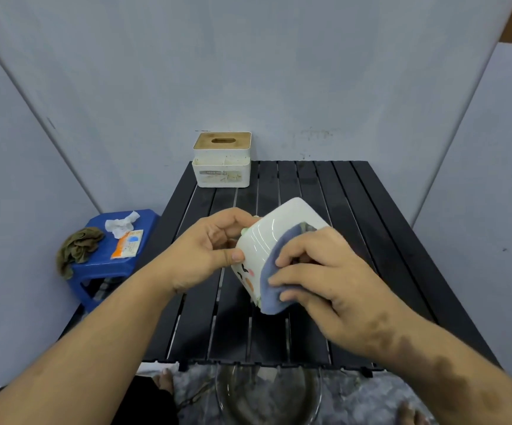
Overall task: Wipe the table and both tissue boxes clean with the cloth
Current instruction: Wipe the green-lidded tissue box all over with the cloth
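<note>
A white tissue box with coloured cartoon marks (267, 237) is tilted in the air above the black slatted table (356, 210). My left hand (212, 246) grips its left end, thumb on the near side. My right hand (319, 271) holds a blue-grey cloth (271, 289) and presses it against the box's right side. The cloth wraps over the box's lower right edge. A second white tissue box with a wooden lid (222, 159) stands at the table's far left corner.
A blue plastic stool (101, 265) left of the table carries an olive rag (77, 248), a crumpled tissue (121, 223) and an orange packet (127, 248). A glass bowl (268, 394) sits on the floor below the table's near edge, between bare feet. Grey panels enclose the table.
</note>
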Demonstrator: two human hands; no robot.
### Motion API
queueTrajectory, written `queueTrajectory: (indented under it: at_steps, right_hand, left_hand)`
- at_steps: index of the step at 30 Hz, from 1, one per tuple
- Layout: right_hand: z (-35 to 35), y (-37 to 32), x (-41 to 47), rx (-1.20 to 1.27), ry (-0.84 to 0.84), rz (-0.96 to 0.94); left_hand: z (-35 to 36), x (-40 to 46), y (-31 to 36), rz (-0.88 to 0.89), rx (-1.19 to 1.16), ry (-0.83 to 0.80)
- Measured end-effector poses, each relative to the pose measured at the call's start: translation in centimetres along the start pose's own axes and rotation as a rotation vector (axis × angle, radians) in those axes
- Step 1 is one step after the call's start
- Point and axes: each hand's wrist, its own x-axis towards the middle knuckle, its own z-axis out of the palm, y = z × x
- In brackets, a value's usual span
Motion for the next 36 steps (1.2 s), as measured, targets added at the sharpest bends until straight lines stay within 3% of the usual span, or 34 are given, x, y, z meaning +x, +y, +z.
queueTrajectory:
  at_steps: [1,5,7,10,12,16,18,24,26,29,31,36]
  right_hand:
    - [-0.3,0.6,0.0,0.000,0.007,0.011]
    - [-2.8,3.8,-0.2,0.078,0.265,0.339]
    - [-2.1,2.7,-0.2,0.045,0.255,0.290]
    - [0.2,-0.6,-0.2,-0.036,0.028,0.038]
    - [-0.2,0.0,0.0,-0.067,-0.021,-0.032]
    - [-2.7,4.0,-0.7,0.087,0.210,0.360]
    - [-3.0,4.1,-1.1,0.085,0.224,0.396]
    - [0.7,-1.3,0.1,-0.102,-0.067,-0.035]
    - [-0.1,-0.1,0.4,-0.063,-0.004,0.056]
    - [-2.6,2.8,0.4,0.062,0.247,0.405]
    - [-2.7,3.1,0.5,0.065,0.282,0.487]
    - [-0.1,-0.5,1.4,-0.078,0.098,0.150]
  left_hand:
    - [0.0,0.0,0.1,-0.002,0.003,0.001]
    - [-0.1,0.3,0.0,-0.014,0.046,0.046]
    - [-0.1,0.4,0.1,-0.013,0.059,0.062]
    - [0.0,0.2,0.2,-0.010,0.067,0.059]
    - [0.0,0.1,0.2,-0.013,0.069,0.051]
    - [0.0,0.1,0.3,-0.013,0.069,0.070]
    - [0.2,0.1,0.5,-0.009,0.072,0.070]
    - [0.8,0.0,0.9,0.008,0.098,0.046]
    - [1.2,0.1,1.2,0.008,0.107,0.041]
    - [1.7,0.1,1.6,-0.005,0.128,0.041]
    - [2.0,0.1,1.6,0.000,0.147,0.036]
    - [2.3,-0.4,1.5,0.013,0.161,0.024]
